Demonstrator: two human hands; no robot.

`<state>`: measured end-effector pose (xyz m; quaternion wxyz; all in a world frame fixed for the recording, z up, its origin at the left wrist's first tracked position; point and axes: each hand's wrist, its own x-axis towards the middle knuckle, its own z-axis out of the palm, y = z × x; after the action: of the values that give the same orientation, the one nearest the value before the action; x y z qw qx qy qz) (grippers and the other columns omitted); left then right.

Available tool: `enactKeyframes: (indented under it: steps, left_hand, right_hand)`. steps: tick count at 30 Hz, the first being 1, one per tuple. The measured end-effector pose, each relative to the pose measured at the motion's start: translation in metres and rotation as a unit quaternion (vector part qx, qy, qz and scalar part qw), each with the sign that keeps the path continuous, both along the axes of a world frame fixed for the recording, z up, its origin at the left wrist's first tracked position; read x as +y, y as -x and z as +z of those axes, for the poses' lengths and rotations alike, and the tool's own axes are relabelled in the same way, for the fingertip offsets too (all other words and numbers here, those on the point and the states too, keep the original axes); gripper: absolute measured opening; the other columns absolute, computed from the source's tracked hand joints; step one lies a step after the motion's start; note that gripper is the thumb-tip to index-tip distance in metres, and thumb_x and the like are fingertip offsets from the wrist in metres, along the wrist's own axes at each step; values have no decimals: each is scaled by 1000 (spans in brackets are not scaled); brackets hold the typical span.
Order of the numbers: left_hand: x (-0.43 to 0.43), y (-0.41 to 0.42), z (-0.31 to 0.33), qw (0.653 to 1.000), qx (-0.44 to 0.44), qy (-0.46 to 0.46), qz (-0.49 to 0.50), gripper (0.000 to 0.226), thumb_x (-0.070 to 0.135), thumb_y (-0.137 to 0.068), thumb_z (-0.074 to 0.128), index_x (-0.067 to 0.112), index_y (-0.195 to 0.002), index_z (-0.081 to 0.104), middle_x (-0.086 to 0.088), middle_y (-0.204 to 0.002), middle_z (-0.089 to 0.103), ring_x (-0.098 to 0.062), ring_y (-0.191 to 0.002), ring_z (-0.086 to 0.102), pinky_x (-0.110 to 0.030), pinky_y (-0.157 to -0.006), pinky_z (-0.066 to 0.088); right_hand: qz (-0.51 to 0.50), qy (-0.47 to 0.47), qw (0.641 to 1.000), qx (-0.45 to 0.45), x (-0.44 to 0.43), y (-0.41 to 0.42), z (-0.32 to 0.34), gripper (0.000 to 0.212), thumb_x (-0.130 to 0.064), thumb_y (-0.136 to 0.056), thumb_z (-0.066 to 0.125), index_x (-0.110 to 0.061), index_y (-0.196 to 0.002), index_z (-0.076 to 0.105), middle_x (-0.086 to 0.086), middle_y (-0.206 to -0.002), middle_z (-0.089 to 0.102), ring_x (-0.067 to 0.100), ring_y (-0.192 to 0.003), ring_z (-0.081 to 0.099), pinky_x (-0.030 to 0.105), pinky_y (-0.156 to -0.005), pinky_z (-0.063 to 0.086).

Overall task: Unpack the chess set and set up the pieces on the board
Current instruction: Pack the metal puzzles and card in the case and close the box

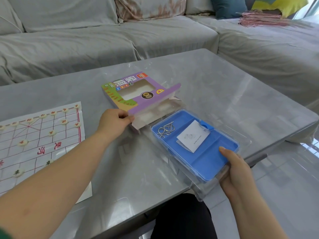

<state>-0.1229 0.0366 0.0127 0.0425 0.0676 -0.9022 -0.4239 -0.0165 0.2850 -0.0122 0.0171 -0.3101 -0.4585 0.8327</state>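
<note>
A purple and green chess set box [131,90] lies on the grey table [215,87] with its near flap open. My left hand [113,122] pinches that flap's left corner. At the left lies the paper chess board [57,135], with several cream round pieces [64,121] standing on its lines. In front of the box sits a blue tray [207,157] inside a clear plastic case. My right hand [235,169] grips the tray's near right corner, thumb on the rim. In the tray are a metal wire puzzle [164,130] and a folded white leaflet [193,136].
A grey sofa [103,37] wraps round the far and right sides of the table. Cushions and a pink bundle [264,19] lie on it. The table's right corner is close behind the tray. My dark-clothed lap [183,219] shows below the near edge.
</note>
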Motion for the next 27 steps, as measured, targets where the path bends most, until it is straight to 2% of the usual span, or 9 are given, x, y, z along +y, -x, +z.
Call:
enactKeyframes:
  steps: [2,4,7,10,12,16,21,24,27]
  left_hand:
    - [-3,0,5,999,-10,-45,17,30,13,-86,60,14,-57,55,-13,-69,52,-23,-68,45,-28,-62,38]
    - [-6,0,9,996,-9,-82,23,28,13,-87,58,14,-59,58,-11,-73,54,-22,-76,47,-34,-76,44]
    - [-2,-5,13,992,-5,-129,15,15,8,-88,56,0,-90,68,5,-79,57,-19,-88,50,-42,-92,44]
    - [4,-10,13,989,7,-149,2,17,7,-88,55,2,-99,66,2,-96,58,-18,-94,52,-45,-97,43]
    - [6,-12,11,987,0,-162,0,13,8,-88,56,7,-92,68,7,-82,65,-17,-86,54,-44,-96,45]
    - [3,-15,14,984,-11,-175,13,14,11,-87,57,18,-76,63,21,-45,59,-20,-81,50,-42,-90,46]
    - [-5,-17,24,990,-2,-136,23,31,14,-88,57,20,-58,59,-10,-72,56,-22,-81,48,-41,-87,46]
    - [-4,-20,30,999,20,-32,21,20,15,-89,54,5,-77,66,-18,-92,61,-29,-89,53,-28,-74,37]
    - [4,-20,33,999,29,-18,-10,14,12,-87,55,8,-98,63,-7,-95,59,-23,-87,51,-24,-67,36]
  right_hand:
    - [0,-5,1000,8,-2,0,4,8,-12,-87,55,-18,-89,50,2,-89,64,18,-78,64,33,-62,56]
    - [4,-11,1000,14,-3,-1,8,8,-12,-87,54,-19,-88,50,1,-86,64,15,-68,67,31,-58,56]
    - [6,-29,999,16,-8,-4,13,8,-13,-88,54,-18,-92,51,1,-84,64,8,-52,67,26,-49,55]
    - [15,-43,999,13,-14,-3,19,18,-14,-88,55,-14,-105,47,3,-86,62,16,-65,66,26,-46,53]
    - [22,-43,999,15,-18,1,26,19,-14,-88,55,-14,-105,47,4,-91,61,19,-76,62,28,-47,56]
    - [46,-48,997,27,-29,7,38,30,-14,-88,54,-12,-116,44,5,-94,60,17,-77,61,31,-54,54]
    - [67,-49,996,30,-41,11,51,29,-12,-89,52,-11,-116,43,4,-89,58,16,-73,60,31,-56,56]
    - [90,-72,993,26,-42,10,55,31,-12,-89,52,-8,-118,43,7,-90,59,19,-72,60,44,-77,53]
    - [101,-78,992,21,-42,7,54,27,-11,-88,53,-7,-113,44,8,-87,59,21,-70,59,42,-71,52]
